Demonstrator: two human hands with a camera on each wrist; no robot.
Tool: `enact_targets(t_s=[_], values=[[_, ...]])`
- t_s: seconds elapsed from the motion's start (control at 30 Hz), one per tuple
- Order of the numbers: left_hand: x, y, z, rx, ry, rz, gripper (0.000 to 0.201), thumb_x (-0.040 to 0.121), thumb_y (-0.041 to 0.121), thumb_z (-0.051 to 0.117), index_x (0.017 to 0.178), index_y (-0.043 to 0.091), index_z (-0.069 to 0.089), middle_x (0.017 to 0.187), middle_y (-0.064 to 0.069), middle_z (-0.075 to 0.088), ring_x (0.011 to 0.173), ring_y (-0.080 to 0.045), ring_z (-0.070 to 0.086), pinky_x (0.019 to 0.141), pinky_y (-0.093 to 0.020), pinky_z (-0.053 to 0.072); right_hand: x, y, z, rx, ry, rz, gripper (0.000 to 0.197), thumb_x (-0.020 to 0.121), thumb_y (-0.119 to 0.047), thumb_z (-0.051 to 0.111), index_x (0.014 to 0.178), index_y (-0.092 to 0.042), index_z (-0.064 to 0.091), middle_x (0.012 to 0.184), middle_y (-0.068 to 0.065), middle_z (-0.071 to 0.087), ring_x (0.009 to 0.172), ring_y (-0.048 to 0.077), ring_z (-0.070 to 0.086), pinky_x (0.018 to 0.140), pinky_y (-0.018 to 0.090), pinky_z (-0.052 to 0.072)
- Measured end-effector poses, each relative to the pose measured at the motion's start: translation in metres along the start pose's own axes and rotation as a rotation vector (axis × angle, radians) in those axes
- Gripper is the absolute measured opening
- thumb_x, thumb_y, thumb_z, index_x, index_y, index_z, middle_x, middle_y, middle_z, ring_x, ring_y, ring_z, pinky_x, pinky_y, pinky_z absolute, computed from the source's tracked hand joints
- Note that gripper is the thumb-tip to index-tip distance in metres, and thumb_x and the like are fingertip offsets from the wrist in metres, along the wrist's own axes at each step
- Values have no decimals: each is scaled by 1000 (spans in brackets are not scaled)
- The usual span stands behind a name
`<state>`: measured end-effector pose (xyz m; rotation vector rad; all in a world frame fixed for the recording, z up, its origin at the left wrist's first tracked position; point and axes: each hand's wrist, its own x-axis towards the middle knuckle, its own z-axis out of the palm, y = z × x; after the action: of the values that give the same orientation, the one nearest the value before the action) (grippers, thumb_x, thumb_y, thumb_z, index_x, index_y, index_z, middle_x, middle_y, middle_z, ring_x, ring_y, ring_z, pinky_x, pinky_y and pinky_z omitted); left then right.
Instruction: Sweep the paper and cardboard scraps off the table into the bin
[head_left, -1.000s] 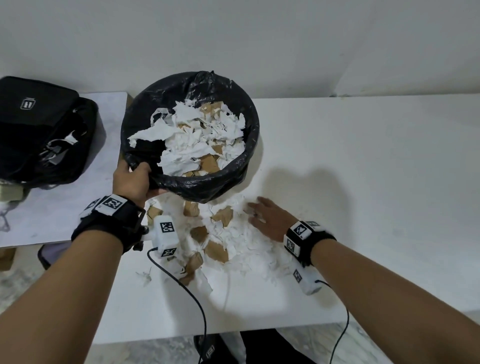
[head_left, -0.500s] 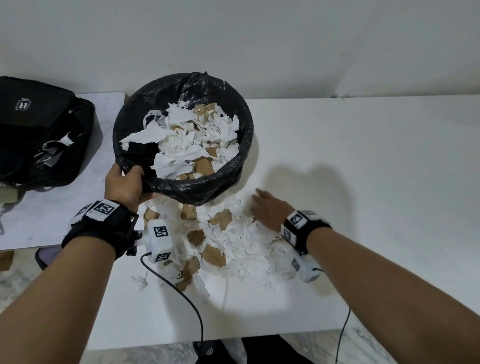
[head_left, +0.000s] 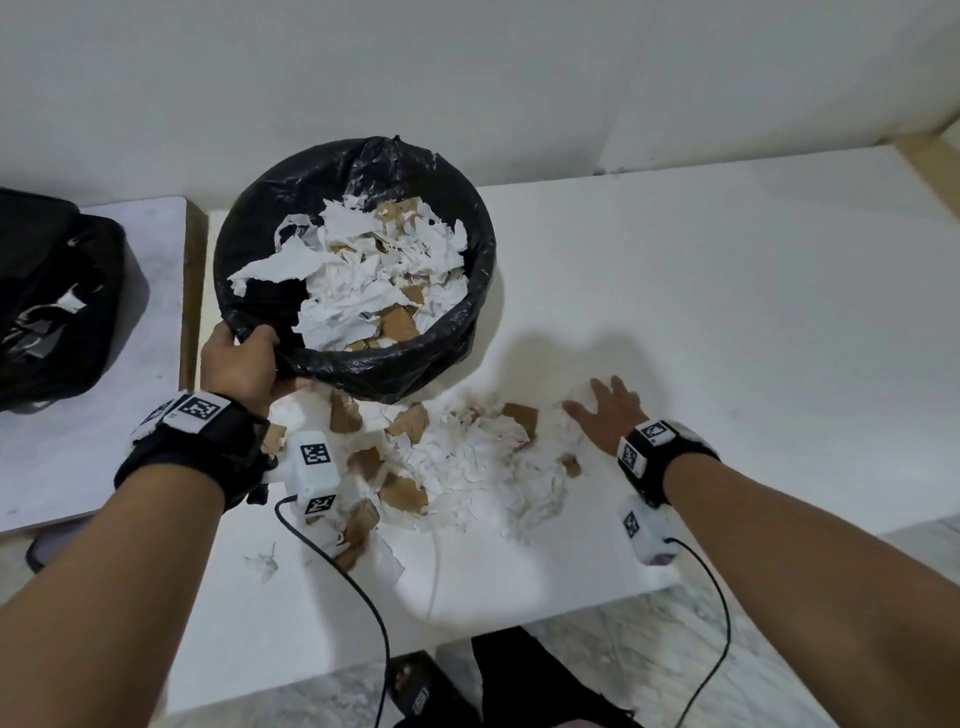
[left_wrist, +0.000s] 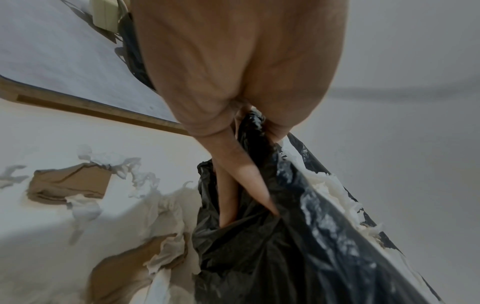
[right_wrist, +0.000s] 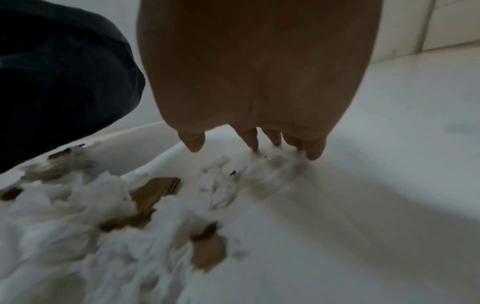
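Note:
A round bin lined with a black bag is tilted toward me over the white table, holding torn white paper and brown cardboard. My left hand grips its near-left rim, thumb inside the liner. A heap of paper and cardboard scraps lies on the table just under the bin's front lip. My right hand lies flat with straight fingers at the heap's right end, fingertips touching white paper.
A black bag sits on a second white table to the left, with a narrow gap between the tables. Wrist-camera cables trail over the near edge. A wall rises right behind the bin.
The right hand has slid rightward from the heap's middle to its right end. The left hand has shifted the bin slightly left; the view has also shifted.

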<state>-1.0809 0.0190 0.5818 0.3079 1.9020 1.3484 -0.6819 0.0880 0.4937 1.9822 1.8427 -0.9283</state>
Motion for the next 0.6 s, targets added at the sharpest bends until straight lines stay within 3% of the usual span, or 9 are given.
enact_targets(t_s=[0.1,0.2,0.37,0.53,0.6], values=[[-3,-4,5,17,-14,-10,21,100,4,51,119,11,57,97,-9,64,76,-27,67,45,-30,60,-18,-22,23,135,-6,-67,81,94,-67,35,158,-23,11,165,6,-12,151,30,-11,122,48,9],[-9,-6,10,12,-42,-20,20,100,2,49,118,10,54,93,-7,62,76,-27,66,43,-29,59,-40,-58,49,210,-12,-229,74,96,-61,38,154,-19,23,165,6,-3,152,27,0,122,45,13],[-15,-5,4,20,-58,-12,21,99,2,49,118,10,55,93,-8,64,76,-28,67,44,-31,60,-53,-69,50,208,19,-307,71,97,-60,38,156,-26,20,165,1,9,150,22,19,120,40,21],[-22,-6,-3,-28,-50,0,19,99,0,50,115,9,53,90,-7,63,72,-26,67,45,-33,61,-39,-12,24,141,98,-152,73,97,-61,34,157,-23,16,165,4,10,150,22,19,121,41,20],[-25,-8,-7,-32,-48,3,19,99,0,50,115,9,54,90,-7,63,73,-26,67,47,-33,62,-38,5,26,148,38,-37,78,96,-63,35,158,-22,11,166,5,3,152,22,7,122,41,15]])
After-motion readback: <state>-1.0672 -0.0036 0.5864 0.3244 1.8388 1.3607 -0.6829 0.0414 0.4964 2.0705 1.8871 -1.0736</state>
